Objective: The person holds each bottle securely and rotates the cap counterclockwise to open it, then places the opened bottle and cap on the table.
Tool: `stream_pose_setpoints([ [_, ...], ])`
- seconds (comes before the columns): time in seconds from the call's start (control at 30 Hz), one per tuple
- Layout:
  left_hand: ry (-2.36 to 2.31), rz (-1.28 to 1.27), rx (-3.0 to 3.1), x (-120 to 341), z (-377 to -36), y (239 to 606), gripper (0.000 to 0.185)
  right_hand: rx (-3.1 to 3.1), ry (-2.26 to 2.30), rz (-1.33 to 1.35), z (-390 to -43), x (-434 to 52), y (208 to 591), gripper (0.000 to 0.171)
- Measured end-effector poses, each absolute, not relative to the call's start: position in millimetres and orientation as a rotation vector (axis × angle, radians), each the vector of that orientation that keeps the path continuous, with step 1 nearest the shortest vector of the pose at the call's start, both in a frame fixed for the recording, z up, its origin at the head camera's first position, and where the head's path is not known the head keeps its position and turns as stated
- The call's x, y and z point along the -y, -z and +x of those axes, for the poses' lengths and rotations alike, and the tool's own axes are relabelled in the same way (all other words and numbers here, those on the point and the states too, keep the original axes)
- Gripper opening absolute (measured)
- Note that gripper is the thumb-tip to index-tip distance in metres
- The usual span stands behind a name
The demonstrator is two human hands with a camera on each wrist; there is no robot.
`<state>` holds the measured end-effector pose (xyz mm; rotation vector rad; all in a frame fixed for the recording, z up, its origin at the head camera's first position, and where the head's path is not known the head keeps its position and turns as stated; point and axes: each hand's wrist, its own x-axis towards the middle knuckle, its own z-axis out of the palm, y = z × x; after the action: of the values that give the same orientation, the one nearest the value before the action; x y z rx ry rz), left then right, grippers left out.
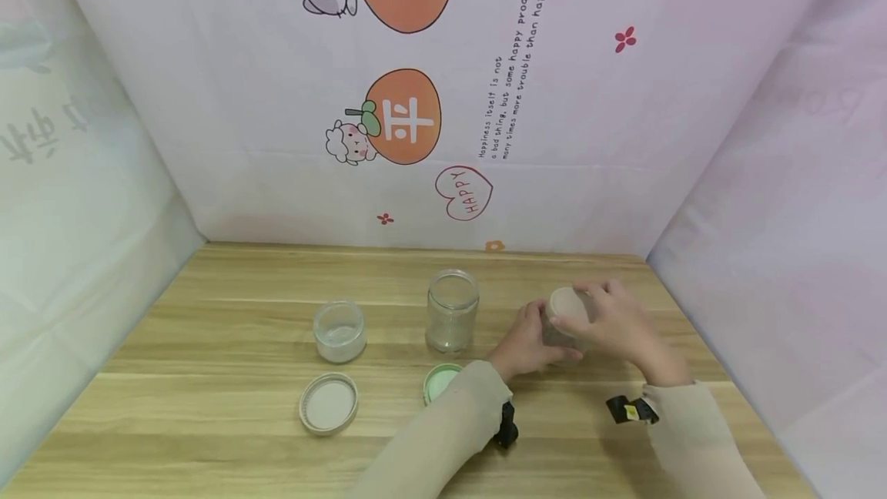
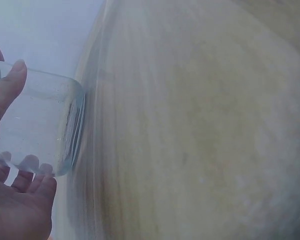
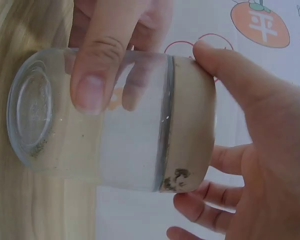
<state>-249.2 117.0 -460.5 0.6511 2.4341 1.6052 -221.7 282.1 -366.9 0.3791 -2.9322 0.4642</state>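
Note:
On the right of the table stands a clear glass jar [image 3: 132, 165] with a beige lid [image 3: 192, 125] seated on its mouth. My left hand [image 1: 530, 341] grips the jar's body, thumb on one side and fingers round the other; the left wrist view shows the jar [image 2: 40, 115] upright near the wood. With thumb and curled fingers, my right hand [image 1: 617, 326] holds the lid by its rim. Dark marks show on the lid's side. In the head view the hands partly cover this jar.
A tall open glass jar [image 1: 452, 318] stands left of the hands, with a green lid [image 1: 438, 385] before it, partly behind the left sleeve. Farther left are a short open jar [image 1: 339, 333] and an upturned pale lid [image 1: 329, 404]. A printed cloth wall [image 1: 554, 199] closes the back.

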Motion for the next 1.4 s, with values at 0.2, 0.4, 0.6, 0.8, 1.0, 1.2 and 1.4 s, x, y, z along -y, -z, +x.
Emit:
stream_pose_setpoints([
  [0.2,-1.604,0.645,-2.438,-120.4,-253.7,469.3,0.096,2.903,-0.617,0.41,-223.2,-287.4,372.3,0.08],
  [0.4,-1.609,0.655,-2.42,-121.0,-256.3,472.7,0.098,2.891,-0.778,0.501,-227.0,-297.5,376.0,0.076],
  [0.6,-1.602,0.655,-2.408,-119.5,-255.8,471.5,0.098,2.902,-0.943,0.659,-230.5,-311.0,378.0,0.071],
  [0.8,-1.642,0.655,-2.365,-119.4,-254.9,471.9,0.097,2.877,-0.999,0.828,-232.8,-315.1,380.3,0.075],
  [1.0,-1.658,0.66,-2.351,-118.3,-253.1,471.5,0.097,2.858,-1.112,0.924,-233.3,-313.9,384.1,0.083],
  [1.2,-1.644,0.692,-2.363,-118.2,-253.6,472.2,0.096,2.892,-1.139,0.839,-230.0,-309.0,383.9,0.079],
  [1.4,-1.662,0.686,-2.372,-119.5,-255.5,474.4,0.094,2.922,-0.981,0.662,-226.0,-299.3,380.4,0.081],
])
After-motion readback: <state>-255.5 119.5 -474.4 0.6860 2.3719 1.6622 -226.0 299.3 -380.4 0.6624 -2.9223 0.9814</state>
